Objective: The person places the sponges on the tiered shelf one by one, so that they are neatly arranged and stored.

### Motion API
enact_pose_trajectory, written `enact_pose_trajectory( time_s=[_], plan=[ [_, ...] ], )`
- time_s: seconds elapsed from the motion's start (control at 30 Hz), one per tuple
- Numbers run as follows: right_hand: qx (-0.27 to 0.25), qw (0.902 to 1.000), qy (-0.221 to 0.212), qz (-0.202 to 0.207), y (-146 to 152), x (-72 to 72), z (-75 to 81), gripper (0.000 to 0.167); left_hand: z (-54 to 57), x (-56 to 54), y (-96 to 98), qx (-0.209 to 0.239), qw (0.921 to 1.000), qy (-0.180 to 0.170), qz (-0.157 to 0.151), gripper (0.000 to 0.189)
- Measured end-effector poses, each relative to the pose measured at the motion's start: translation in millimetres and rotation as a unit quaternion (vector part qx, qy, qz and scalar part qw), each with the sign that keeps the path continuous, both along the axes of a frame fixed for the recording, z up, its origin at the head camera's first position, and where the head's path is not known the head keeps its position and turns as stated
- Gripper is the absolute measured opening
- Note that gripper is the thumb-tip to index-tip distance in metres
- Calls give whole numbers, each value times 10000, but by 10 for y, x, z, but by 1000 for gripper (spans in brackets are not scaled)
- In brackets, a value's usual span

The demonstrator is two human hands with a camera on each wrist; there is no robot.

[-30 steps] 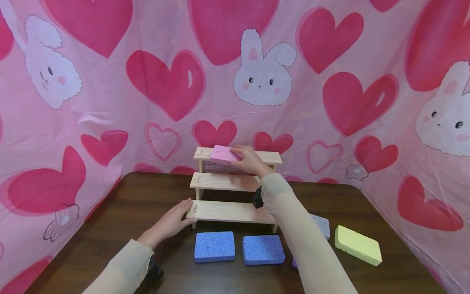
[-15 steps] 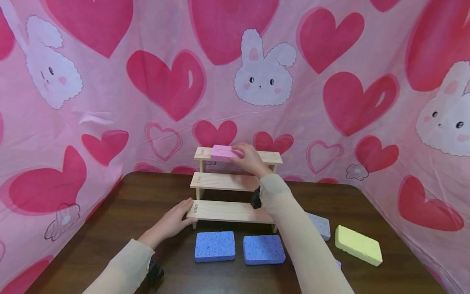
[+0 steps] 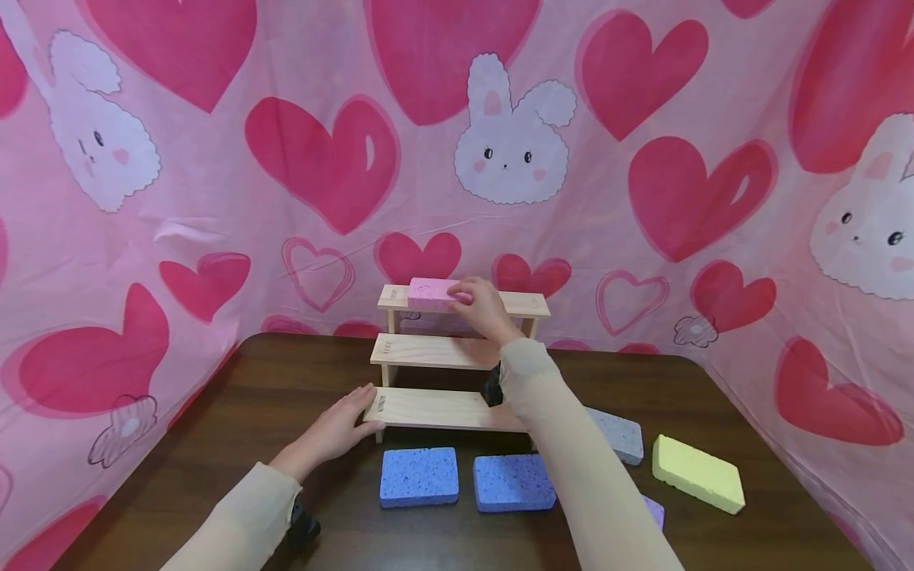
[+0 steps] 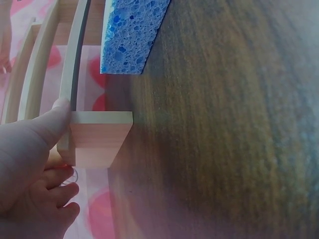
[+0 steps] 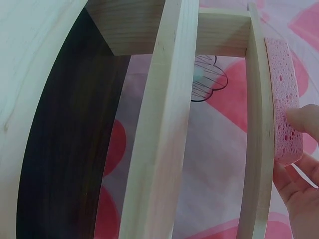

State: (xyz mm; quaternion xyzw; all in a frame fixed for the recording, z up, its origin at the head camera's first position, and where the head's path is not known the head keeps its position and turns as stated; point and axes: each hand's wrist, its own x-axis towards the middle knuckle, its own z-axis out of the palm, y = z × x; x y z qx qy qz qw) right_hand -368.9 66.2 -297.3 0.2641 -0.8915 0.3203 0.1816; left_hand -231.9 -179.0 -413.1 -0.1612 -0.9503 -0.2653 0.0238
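Note:
A three-step wooden stand (image 3: 435, 407) stands on the dark table. On the left part of its top step lies a pink sponge (image 3: 427, 293), flat along the board. My right hand (image 3: 487, 311) pinches the right end of that sponge; in the right wrist view the thumb is on the pink sponge (image 5: 284, 99), which rests against the top board (image 5: 258, 149). My left hand (image 3: 334, 432) holds the left end of the lowest step, thumb along the front edge in the left wrist view, where the fingers are partly hidden behind the board (image 4: 70, 74).
Two blue sponges (image 3: 419, 477) (image 3: 512, 482) lie in front of the stand. To the right are a grey-blue sponge (image 3: 620, 436), a yellow sponge (image 3: 698, 473) and a purple sponge (image 3: 654, 511), mostly hidden under my right forearm. A pink heart-patterned cloth (image 3: 435, 198) hangs behind.
The pink sponge has shifted slightly back and straightened along the top step, my right hand still on its end. My right forearm has swung a little left. The left hand stays put.

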Motion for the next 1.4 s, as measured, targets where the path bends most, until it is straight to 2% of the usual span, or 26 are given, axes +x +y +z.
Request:
enact_pose_trajectory(
  time_s=[0.63,1.4],
  plan=[
    [154,9999,-36,-65,-54,3,6,26,7,2,4,34,10000,-54,35,67],
    [-12,9999,-136,24,-7,17,12,29,-17,-13,4,20,10000,15,18,67]
  ],
)
